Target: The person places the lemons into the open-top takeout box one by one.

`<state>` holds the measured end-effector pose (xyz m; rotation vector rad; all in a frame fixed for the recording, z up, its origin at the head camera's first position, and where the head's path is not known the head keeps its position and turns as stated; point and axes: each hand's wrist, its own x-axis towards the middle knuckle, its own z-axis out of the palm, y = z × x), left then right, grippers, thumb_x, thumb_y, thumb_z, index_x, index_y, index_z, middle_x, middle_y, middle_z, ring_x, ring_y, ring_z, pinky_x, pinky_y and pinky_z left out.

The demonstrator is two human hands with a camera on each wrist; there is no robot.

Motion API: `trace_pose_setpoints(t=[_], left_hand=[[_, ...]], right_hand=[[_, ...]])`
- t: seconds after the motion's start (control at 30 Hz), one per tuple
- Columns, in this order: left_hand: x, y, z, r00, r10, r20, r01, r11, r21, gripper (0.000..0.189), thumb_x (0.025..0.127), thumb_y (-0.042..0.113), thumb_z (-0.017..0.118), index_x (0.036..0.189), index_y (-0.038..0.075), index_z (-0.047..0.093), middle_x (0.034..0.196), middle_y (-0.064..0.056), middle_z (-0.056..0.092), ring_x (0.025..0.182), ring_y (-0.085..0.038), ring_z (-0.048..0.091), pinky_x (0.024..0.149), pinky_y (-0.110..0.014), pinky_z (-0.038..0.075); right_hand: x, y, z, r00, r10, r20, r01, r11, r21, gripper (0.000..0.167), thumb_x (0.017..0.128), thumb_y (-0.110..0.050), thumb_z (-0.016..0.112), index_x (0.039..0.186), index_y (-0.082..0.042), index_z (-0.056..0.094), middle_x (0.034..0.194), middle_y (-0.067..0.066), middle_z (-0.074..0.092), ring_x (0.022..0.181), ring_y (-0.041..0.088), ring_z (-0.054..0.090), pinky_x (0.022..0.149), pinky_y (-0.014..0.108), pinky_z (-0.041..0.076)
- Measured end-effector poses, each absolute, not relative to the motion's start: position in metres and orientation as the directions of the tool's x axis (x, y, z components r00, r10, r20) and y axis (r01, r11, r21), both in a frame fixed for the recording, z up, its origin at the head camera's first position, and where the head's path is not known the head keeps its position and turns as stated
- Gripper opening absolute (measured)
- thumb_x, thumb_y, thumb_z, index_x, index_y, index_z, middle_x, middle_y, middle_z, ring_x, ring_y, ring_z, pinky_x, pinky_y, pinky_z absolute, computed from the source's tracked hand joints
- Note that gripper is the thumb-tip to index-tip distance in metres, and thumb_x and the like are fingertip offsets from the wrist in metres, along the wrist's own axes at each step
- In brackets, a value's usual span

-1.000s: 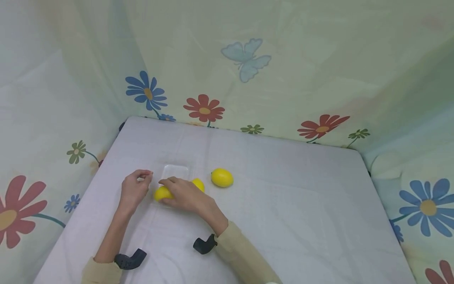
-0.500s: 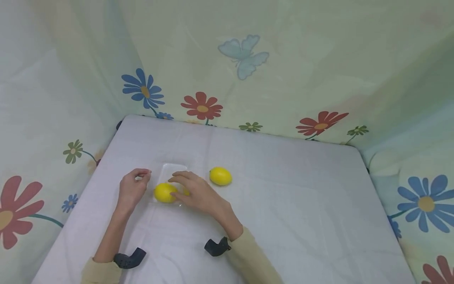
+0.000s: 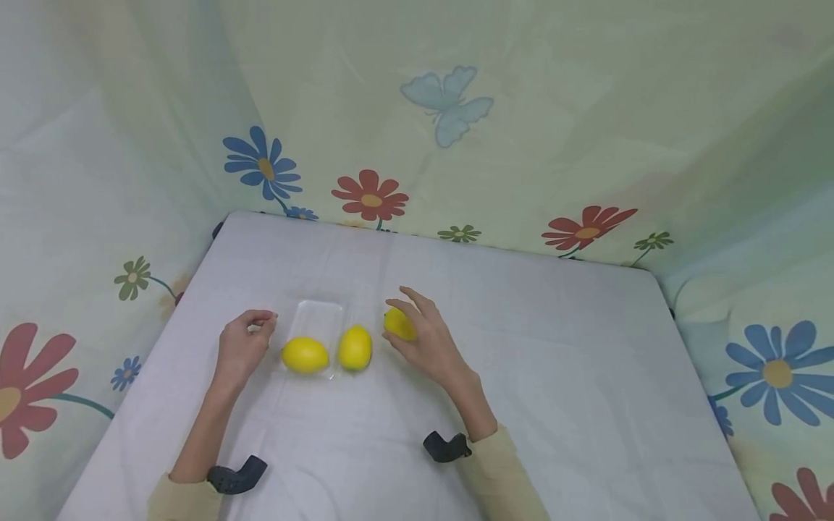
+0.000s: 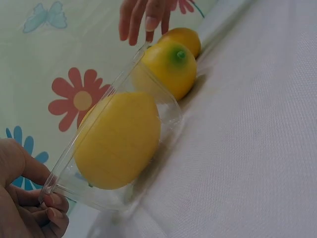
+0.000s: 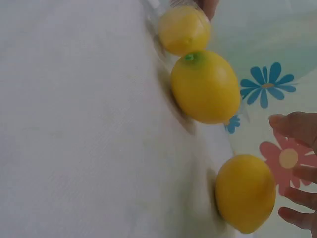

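A clear plastic box (image 3: 319,315) stands on the table's left part, with one yellow lemon (image 3: 305,355) lying in its near end. My left hand (image 3: 242,349) pinches the box's rim between thumb and fingers, plainest in the left wrist view. Just right of the box, a second lemon (image 3: 355,349) sits on the cloth. Over a third lemon (image 3: 399,325), farther right, my right hand (image 3: 431,346) hovers with fingers spread, partly hiding it. The right wrist view has the right hand's fingers (image 5: 299,196) apart from that lemon (image 5: 245,193).
A white cloth (image 3: 554,376) covers the table. Behind and at both sides hang pale curtains (image 3: 554,123) printed with flowers and a butterfly. A dark wrist camera (image 3: 446,447) sits at the right cuff, another wrist camera (image 3: 237,475) at the left.
My right hand let go of the lemon in the box and moved right, past the second lemon, to the third. My left hand keeps its place at the box.
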<state>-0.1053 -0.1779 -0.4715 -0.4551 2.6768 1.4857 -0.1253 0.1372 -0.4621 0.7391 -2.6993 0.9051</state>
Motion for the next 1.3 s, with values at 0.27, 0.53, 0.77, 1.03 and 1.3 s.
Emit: trace_pose_setpoints(t=[0.27,0.53,0.77,1.03,1.3], left_hand=[[-0.105,-0.179,-0.473,-0.960,-0.229,-0.162,-0.259,0.501,0.826,0.037,0.106,0.021,0.052,0.131,-0.004,0.063,0.123,-0.023,0.066,0.092,-0.028,0.065,0.065,-0.019,0.050],[-0.106,-0.180,-0.474,-0.961,-0.230,-0.155,-0.253,0.500,0.828,0.036,0.105,0.021,0.053,0.130,-0.004,0.064,0.123,-0.024,0.066,0.093,-0.030,0.066,0.065,-0.019,0.050],[-0.106,-0.180,-0.473,-0.960,-0.230,-0.158,-0.256,0.496,0.830,0.036,0.106,0.021,0.053,0.130,-0.004,0.064,0.123,-0.024,0.067,0.090,-0.028,0.065,0.063,-0.019,0.050],[-0.105,-0.179,-0.473,-0.963,-0.228,-0.146,-0.245,0.504,0.828,0.037,0.106,0.021,0.052,0.129,-0.005,0.063,0.124,-0.025,0.066,0.095,-0.031,0.065,0.066,-0.019,0.050],[-0.104,-0.180,-0.472,-0.964,-0.221,-0.148,-0.242,0.500,0.831,0.037,0.106,0.020,0.050,0.130,-0.004,0.063,0.124,-0.025,0.064,0.089,-0.027,0.064,0.064,-0.020,0.050]], right_hand=[[-0.129,0.146,-0.484,-0.913,-0.325,0.248,-0.409,0.728,-0.550,0.066,0.084,-0.020,0.087,0.142,-0.013,0.057,0.156,0.018,0.045,0.139,0.040,0.048,0.110,0.054,0.047],[-0.131,0.147,-0.496,-0.932,-0.303,0.199,-0.361,0.731,-0.579,0.065,0.087,-0.017,0.084,0.145,-0.011,0.055,0.148,0.016,0.052,0.135,0.035,0.053,0.111,0.050,0.047],[-0.132,0.149,-0.500,-0.930,-0.302,0.209,-0.366,0.714,-0.597,0.064,0.087,-0.014,0.084,0.144,-0.011,0.056,0.140,0.014,0.058,0.130,0.033,0.057,0.111,0.049,0.047],[-0.133,0.150,-0.501,-0.927,-0.309,0.211,-0.373,0.713,-0.594,0.063,0.087,-0.015,0.084,0.144,-0.011,0.056,0.140,0.014,0.058,0.129,0.033,0.057,0.110,0.050,0.048],[-0.130,0.148,-0.495,-0.892,-0.353,0.283,-0.452,0.678,-0.579,0.062,0.086,-0.013,0.084,0.142,-0.011,0.056,0.139,0.012,0.059,0.128,0.031,0.058,0.109,0.047,0.049]])
